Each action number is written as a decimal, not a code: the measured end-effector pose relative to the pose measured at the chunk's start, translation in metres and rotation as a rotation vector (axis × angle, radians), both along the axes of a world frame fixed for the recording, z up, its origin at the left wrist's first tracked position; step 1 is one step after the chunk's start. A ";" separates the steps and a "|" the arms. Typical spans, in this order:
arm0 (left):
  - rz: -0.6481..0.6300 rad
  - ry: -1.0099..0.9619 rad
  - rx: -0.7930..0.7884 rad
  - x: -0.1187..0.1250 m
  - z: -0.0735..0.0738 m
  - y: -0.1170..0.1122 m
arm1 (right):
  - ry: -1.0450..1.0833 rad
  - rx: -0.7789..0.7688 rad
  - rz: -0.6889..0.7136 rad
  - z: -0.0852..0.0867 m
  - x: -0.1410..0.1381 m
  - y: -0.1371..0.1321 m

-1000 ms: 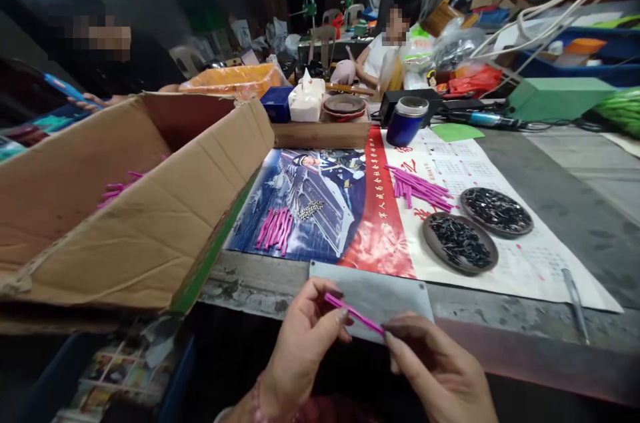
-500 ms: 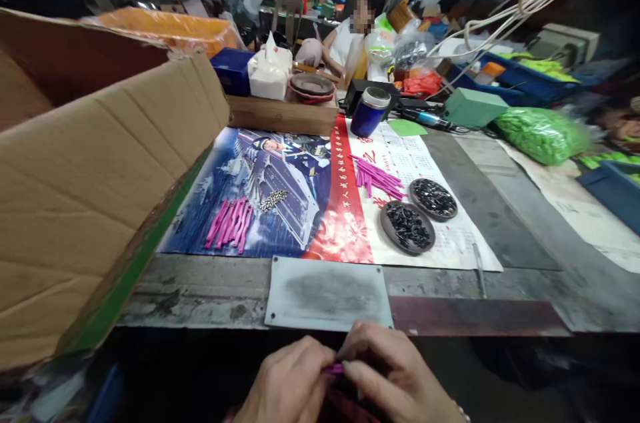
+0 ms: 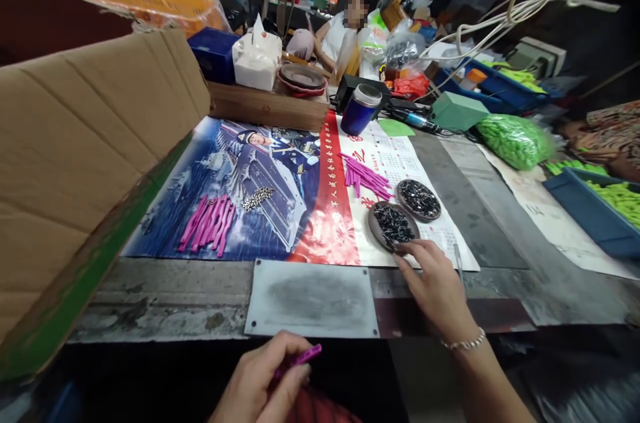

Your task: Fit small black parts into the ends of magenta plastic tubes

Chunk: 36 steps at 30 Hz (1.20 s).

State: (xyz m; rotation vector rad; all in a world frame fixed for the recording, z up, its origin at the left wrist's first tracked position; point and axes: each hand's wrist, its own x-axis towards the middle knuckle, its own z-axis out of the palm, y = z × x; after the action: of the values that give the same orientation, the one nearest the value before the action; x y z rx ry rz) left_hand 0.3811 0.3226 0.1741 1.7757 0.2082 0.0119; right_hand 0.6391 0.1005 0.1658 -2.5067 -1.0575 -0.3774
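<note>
Pink stick [image 3: 296, 360] pinched in left fingers [image 3: 280, 369] (low), right fingers [image 3: 415, 251] spread at dish [image 3: 393, 226]

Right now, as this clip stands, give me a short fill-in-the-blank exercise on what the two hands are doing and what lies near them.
1. The left hand holds a thin ____ stick.
2. The right hand reaches the nearer round dish of small ____ pieces.
3. A bracelet sits on the ____ wrist.
4. The loose pile of pink sticks lies on the ____ part of the poster.

Missing words: pink; black; right; blue
</note>
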 end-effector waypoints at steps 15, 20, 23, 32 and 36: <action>-0.012 0.047 0.000 0.009 -0.003 -0.006 | 0.061 0.012 0.070 -0.003 0.018 0.003; 0.000 0.071 -0.027 0.008 -0.005 -0.010 | 0.103 0.086 0.056 0.012 0.010 -0.001; 0.030 0.097 -0.075 0.010 0.000 -0.012 | 0.278 0.224 0.006 0.029 -0.018 0.001; 0.125 0.155 -0.427 0.020 0.022 -0.019 | 1.692 0.606 0.196 0.035 -0.110 0.044; 0.084 0.092 -0.523 0.014 0.022 -0.013 | 1.985 0.612 0.247 0.029 -0.119 0.051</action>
State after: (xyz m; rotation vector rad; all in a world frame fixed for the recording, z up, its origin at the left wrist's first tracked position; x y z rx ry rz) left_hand 0.3947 0.3100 0.1962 1.2462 0.3209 -0.0597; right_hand 0.5198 0.1518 0.1946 -1.0698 -0.1940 1.3453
